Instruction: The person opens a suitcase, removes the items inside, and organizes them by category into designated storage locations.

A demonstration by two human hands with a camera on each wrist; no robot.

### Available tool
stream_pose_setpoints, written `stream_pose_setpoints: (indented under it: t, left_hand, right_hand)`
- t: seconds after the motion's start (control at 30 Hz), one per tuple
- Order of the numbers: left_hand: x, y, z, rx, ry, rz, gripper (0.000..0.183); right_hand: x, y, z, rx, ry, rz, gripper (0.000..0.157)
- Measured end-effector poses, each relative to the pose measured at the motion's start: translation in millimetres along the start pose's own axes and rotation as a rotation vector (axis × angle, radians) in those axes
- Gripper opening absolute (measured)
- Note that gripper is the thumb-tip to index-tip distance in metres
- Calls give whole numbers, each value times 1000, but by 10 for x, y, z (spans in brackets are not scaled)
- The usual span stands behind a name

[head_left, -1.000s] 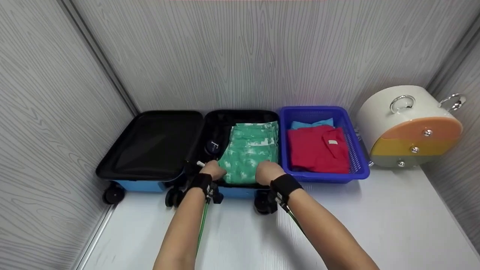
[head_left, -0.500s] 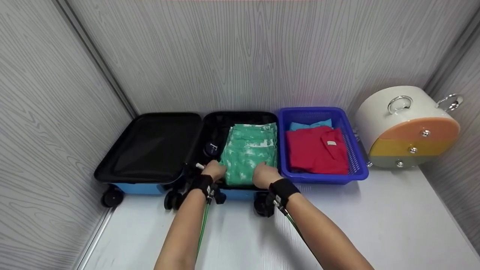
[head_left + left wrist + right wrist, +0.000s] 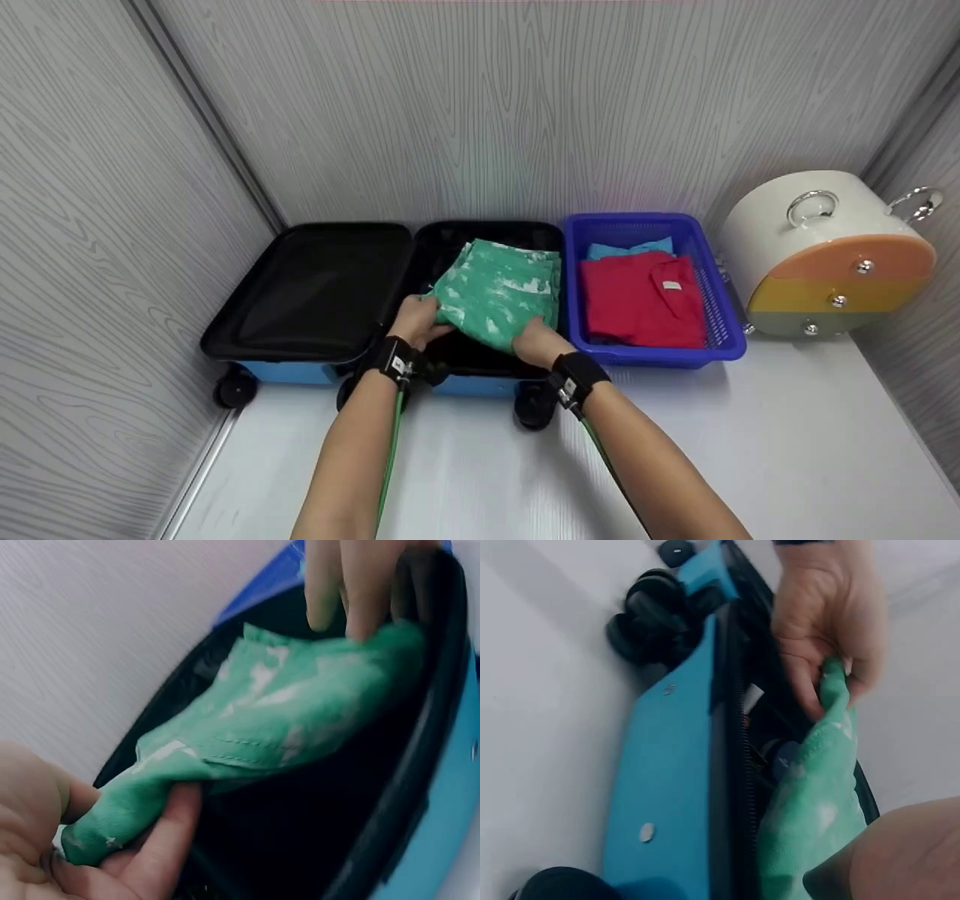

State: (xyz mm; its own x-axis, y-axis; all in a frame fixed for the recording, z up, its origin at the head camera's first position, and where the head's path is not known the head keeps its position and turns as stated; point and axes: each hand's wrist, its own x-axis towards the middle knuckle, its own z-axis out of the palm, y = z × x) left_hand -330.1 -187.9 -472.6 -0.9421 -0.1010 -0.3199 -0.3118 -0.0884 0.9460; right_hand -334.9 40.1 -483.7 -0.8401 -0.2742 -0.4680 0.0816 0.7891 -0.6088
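A folded green garment with white blotches [image 3: 499, 292] lies tilted over the right half of an open blue suitcase [image 3: 472, 385], its near edge lifted off the black lining. My left hand [image 3: 415, 321] pinches its near left corner between thumb and fingers; the left wrist view shows this corner bunched in the hand [image 3: 142, 862]. My right hand [image 3: 538, 343] grips the near right corner, fingers over the edge. In the right wrist view a dark round object [image 3: 784, 756] and a small white piece [image 3: 753, 699] show inside the suitcase beside the garment.
The suitcase's other half [image 3: 307, 292] lies flat on the left, black inside. Right of the suitcase stands a blue plastic basket [image 3: 724, 322] with a folded red garment [image 3: 641, 300] and a light-blue one [image 3: 630, 249]. A rounded drawer box [image 3: 780, 202] stands far right.
The garment's near edge has come up and back from the suitcase's front, uncovering black lining. My left hand has risen with its corner, moving slightly left and away; the right hand has shifted slightly.
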Motion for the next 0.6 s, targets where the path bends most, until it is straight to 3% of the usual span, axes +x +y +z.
stream_pose_setpoints:
  t: [0.07,0.23,0.3,0.6]
  left_hand:
    - [-6,9,7,-55,1,2,45]
    - [-21,16,-44,-173,21,-33,51]
    - [-25,22,-81,-199,32,-44,52]
    - [-56,62,-219,-233,34,-69,48]
  right_hand:
    - [22,26,-33,56,-12,6,74]
    - [43,64,-62,200,-2,-50,35]
    - [47,64,-69,244,10,-53,26]
    - [71,65,-74,333,35,-3,65]
